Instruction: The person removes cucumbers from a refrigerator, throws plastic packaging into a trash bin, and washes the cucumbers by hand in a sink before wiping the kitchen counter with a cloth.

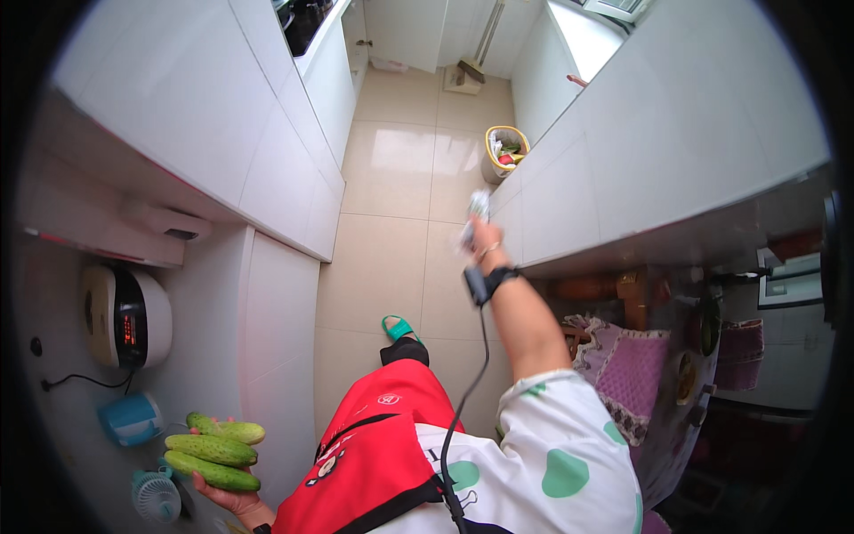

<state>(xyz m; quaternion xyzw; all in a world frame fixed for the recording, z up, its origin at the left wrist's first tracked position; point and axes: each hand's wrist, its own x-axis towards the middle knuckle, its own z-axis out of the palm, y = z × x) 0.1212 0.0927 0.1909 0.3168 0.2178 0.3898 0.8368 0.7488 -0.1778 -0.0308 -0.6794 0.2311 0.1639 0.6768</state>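
At the lower left, my left hand holds three green cucumbers side by side, its palm below them and its fingertips showing at their far side. My right arm reaches forward over the floor. The right hand is closed around a crumpled, whitish object, which looks like a thin plastic bag but is blurred. Ahead of that hand stands a waste bin with a yellow rim, a liner and food scraps inside. The bin is apart from the hand.
White cabinets flank the tiled floor. A rice cooker, a blue-and-white container and a small fan are at left. A broom leans at the far end. At right is a chair with a pink quilted cover.
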